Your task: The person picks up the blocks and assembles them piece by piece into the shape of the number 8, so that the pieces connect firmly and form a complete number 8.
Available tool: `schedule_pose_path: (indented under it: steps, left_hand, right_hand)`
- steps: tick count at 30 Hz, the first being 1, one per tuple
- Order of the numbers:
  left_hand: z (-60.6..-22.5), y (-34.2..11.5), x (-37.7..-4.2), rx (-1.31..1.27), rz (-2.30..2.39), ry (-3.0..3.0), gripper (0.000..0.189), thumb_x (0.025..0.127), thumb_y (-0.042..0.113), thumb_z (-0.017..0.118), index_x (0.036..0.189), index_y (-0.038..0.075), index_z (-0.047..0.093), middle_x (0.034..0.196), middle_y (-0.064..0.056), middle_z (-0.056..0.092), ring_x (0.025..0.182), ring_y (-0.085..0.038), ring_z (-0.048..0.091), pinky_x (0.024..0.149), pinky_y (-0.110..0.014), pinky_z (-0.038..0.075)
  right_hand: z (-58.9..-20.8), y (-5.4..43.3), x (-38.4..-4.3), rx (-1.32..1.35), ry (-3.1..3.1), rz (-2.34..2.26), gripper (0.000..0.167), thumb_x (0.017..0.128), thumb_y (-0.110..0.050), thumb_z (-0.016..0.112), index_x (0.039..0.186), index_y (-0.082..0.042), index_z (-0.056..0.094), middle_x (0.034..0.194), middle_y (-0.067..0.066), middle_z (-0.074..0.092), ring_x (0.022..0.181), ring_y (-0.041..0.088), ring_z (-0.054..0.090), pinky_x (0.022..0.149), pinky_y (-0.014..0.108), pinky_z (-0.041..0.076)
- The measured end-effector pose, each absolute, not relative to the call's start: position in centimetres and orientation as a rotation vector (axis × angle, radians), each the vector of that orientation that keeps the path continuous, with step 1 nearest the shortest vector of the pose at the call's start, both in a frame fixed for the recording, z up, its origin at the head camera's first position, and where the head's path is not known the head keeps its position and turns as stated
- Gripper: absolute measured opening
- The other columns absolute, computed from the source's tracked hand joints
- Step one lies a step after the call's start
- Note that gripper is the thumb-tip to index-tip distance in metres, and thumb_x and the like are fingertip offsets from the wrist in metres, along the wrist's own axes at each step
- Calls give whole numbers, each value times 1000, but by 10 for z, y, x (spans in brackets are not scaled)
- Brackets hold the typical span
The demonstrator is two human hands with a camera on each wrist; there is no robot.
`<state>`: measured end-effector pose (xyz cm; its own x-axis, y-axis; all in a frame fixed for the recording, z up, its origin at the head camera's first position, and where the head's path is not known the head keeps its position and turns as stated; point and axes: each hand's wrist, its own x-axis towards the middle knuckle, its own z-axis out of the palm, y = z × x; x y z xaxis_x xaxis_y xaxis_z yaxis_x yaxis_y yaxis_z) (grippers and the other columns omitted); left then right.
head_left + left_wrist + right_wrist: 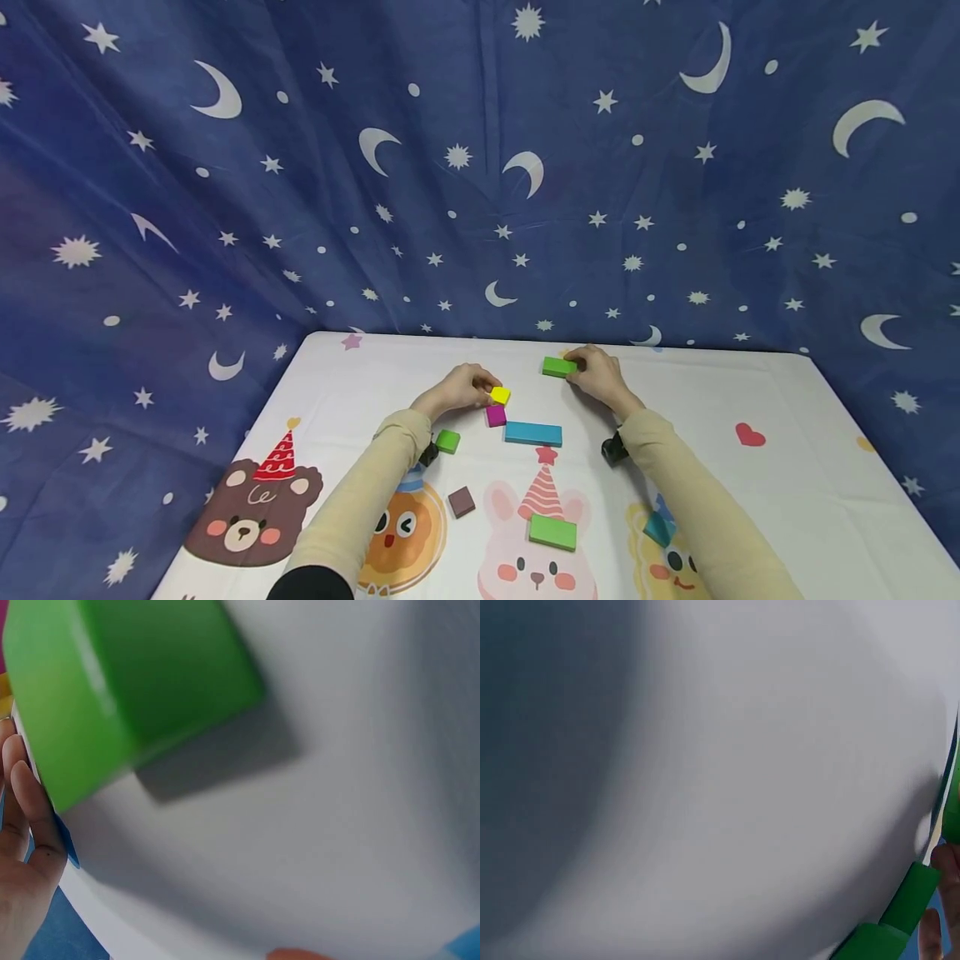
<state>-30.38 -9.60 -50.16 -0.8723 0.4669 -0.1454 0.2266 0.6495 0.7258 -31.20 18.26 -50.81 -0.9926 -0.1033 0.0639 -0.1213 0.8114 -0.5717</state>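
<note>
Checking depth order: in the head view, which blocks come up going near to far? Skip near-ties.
Near green block → brown block → long blue block → magenta block → yellow block → far green block.

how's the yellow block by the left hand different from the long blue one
Shape: the yellow block is short and compact, while the blue block is a long bar, clearly the bigger of the two.
Contact: the left hand has its fingers at the yellow block; no hand touches the blue block.
Shared: both are plain, single-coloured blocks with straight edges.
</note>
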Motion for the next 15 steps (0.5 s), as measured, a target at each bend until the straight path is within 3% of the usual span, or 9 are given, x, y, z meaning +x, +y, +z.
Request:
schedule_pose_path:
  steps: [15]
  left_hand:
    - [-499, -94, -301, 525, 1071, 2546, 31, 82, 2, 71, 112, 6, 71, 99, -8, 64, 88, -14, 55, 82, -25, 48]
  right_hand:
    - [-505, 170, -301, 332, -2973, 912, 33, 78, -7, 73, 111, -6, 69, 102, 9, 64, 89, 23, 58, 91, 46, 35]
